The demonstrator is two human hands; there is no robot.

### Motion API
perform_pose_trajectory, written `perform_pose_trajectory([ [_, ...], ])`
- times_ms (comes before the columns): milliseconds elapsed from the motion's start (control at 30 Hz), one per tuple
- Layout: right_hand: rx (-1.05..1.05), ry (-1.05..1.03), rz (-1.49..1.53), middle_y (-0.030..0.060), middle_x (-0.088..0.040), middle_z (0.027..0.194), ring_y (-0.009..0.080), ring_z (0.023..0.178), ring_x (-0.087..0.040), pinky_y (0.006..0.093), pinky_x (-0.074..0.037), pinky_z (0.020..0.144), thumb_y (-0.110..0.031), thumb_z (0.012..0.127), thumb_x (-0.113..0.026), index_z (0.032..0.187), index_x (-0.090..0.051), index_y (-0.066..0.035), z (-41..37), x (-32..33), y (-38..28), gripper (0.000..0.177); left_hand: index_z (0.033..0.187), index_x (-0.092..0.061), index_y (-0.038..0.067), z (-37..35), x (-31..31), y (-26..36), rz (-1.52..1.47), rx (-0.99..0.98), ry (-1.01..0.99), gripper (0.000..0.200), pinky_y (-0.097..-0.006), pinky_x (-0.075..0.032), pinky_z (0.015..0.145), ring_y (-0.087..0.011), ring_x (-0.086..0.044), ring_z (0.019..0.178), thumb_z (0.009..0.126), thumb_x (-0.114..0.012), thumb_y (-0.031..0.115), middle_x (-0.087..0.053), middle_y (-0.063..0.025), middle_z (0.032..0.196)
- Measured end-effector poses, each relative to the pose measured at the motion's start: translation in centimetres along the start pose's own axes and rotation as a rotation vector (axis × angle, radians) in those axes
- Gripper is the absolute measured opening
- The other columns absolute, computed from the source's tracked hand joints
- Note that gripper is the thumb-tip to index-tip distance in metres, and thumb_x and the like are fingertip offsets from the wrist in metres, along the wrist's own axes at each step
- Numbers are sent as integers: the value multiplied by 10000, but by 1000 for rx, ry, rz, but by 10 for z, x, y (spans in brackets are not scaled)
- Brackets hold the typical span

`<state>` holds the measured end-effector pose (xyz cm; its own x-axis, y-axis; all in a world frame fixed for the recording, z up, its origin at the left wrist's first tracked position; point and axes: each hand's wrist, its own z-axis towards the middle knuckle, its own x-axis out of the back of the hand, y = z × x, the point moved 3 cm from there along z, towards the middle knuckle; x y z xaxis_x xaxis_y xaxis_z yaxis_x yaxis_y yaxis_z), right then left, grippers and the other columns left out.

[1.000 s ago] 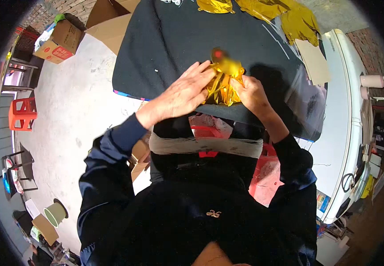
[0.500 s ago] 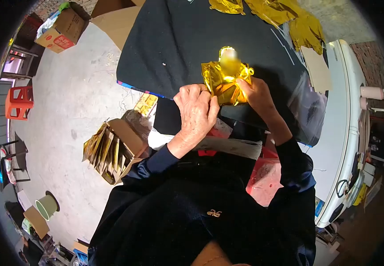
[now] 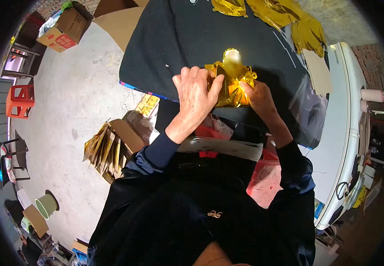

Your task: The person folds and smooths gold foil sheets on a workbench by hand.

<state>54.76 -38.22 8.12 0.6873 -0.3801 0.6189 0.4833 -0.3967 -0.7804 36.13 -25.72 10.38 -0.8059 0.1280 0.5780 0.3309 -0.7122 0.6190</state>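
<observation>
A shiny, crumpled sheet of gold foil (image 3: 236, 94) lies near the front edge of the black-covered table (image 3: 156, 48). My left hand (image 3: 195, 91) is closed on its left part, thumb facing the fingers, and a flap of foil stands up there. Most of those fingertips are hidden behind the foil and hand. On the opposite side, my right hand (image 3: 259, 95) grips the foil's right edge with the thumb on top. A bright rounded end of the foil, partly blurred, sticks up beyond both hands.
More gold foil (image 3: 274, 15) lies at the table's far end, with thin white sticks (image 3: 285, 48) and clear plastic (image 3: 309, 108) at the right. A carton (image 3: 127, 135) of folded gold foil stands on the floor at left. Beyond are a red stool (image 3: 20, 102) and a green bin (image 3: 46, 207).
My left hand has moved slightly up and turned, raising the foil's left side into a standing flap. My right hand keeps its grip, and the view has shifted a little.
</observation>
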Motion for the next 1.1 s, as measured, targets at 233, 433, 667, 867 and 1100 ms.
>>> perform_pose_trajectory([
  [233, -4, 14, -95, 199, -731, 811, 326, 774, -748, 425, -544, 713, -336, 1007, -603, 981, -718, 16, -3, 3, -10, 372, 792, -745, 57, 23, -8, 4, -53, 52, -91, 245, -430, -357, 794, -265, -583, 827, 882, -740, 286, -703, -88, 794],
  [433, 39, 22, -132, 229, -712, 805, 372, 755, -731, 436, -531, 666, -350, 993, -646, 946, -715, 11, -3, 5, -13, 370, 877, -756, 62, 23, -17, -17, 93, 1, -110, 186, -429, -359, 806, -268, -582, 886, 897, -731, 244, -697, -79, 864],
  [667, -7, 35, -125, 228, -712, 815, 377, 768, -731, 447, -538, 675, -347, 999, -647, 934, -699, 20, -2, 3, -8, 376, 1109, -654, 49, 21, -3, -4, 128, -151, -76, 301, -463, -396, 910, -335, -579, 1087, 843, -754, 149, -634, -152, 1184],
  [867, 124, 34, -115, 246, -714, 879, 396, 817, -732, 467, -558, 716, -306, 986, -652, 949, -680, 18, 1, 2, -4, 328, 1514, -463, 4, -1, -10, 31, 32, -490, -411, 713, -525, -242, 1261, -400, -318, 1527, 953, -673, 392, -396, -231, 1602],
  [1100, 169, 3, -121, 244, -715, 878, 401, 851, -734, 458, -560, 730, -298, 1000, -619, 954, -687, 19, 2, 1, 5, 327, 1545, -383, -43, -23, -22, 24, 128, -435, -489, 896, -517, -235, 1264, -399, -301, 1530, 964, -560, 615, -347, -271, 1610],
])
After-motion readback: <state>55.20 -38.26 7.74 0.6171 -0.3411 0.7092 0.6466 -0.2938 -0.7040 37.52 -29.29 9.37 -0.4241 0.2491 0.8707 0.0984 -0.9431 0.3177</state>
